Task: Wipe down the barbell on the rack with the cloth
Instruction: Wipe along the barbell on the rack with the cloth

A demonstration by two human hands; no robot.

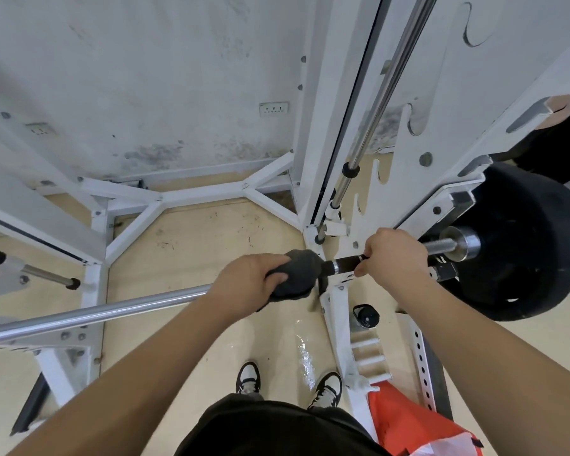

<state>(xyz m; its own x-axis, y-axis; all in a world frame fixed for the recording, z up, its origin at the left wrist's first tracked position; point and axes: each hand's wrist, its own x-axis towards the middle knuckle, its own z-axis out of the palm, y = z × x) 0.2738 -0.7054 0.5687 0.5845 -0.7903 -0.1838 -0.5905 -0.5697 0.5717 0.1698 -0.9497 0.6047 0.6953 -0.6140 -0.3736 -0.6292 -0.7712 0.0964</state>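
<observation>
Barbell: I see the barbell [112,311] lying across the white rack [405,179], its chrome shaft running from the lower left edge up toward the right upright.
Cloth: the dark grey cloth [301,273] is bunched around the shaft, just left of a dark banded section of the bar.
Left hand: my left hand [244,281] is clenched over the cloth, fingers curled round it and the bar beneath.
Right hand: my right hand [395,255] grasps the bar itself, just right of the dark section and near the upright; the thumb is tucked under.
Plate: a black weight plate [524,245] sits on the right sleeve, beyond the right hand.
Floor: a dark-capped bottle [366,315] stands by the rack foot; a wet, shiny streak [305,357] lies between it and my shoes [248,378].
Lower right: orange fabric [408,419], item not identifiable.
</observation>
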